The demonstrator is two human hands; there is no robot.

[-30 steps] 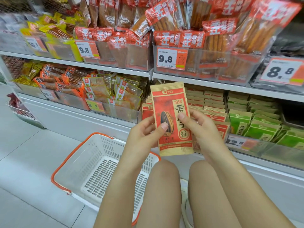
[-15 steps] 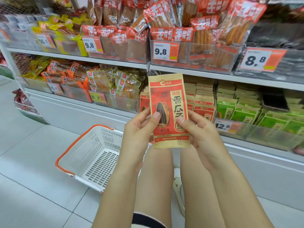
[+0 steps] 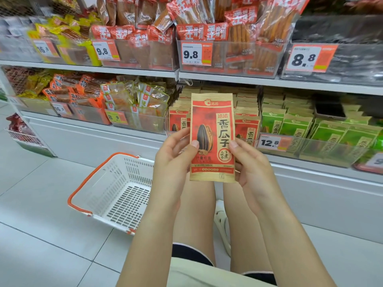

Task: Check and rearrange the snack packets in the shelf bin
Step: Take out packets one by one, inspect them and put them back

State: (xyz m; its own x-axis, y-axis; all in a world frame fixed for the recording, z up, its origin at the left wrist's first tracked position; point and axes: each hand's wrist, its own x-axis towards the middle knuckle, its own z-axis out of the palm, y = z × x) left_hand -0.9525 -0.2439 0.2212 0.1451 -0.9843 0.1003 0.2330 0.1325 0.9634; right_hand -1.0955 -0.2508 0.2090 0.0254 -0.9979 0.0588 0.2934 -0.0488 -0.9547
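Packet: a red and tan sunflower-seed packet (image 3: 212, 137) is held upright, front face toward the person, at the centre of the view, in front of the lower shelf bin (image 3: 209, 112) of matching red packets.
Left hand: the left hand (image 3: 174, 154) grips the packet's left edge from 9 o'clock; its thumb lies on the front by the printed seed, and the fingers (image 3: 178, 135) curl behind the packet.
Right hand: the right hand (image 3: 251, 162) pinches the right edge from 3 o'clock, thumb on the front face, fingers tucked behind and mostly hidden.
Packet against fingers: it sits between both hands, its lower half clamped, its top half standing free above the thumbs.
Green packets: rows of green packets (image 3: 331, 129) fill the bin at 3 o'clock of the red ones, behind a 12.8 price tag (image 3: 271, 142).
Basket: a white basket (image 3: 122, 191) with an orange handle stands on the tiled floor at 8 o'clock of the packet.
Upper shelf: bins of red-labelled snack sticks (image 3: 228, 38) sit at 12 o'clock.
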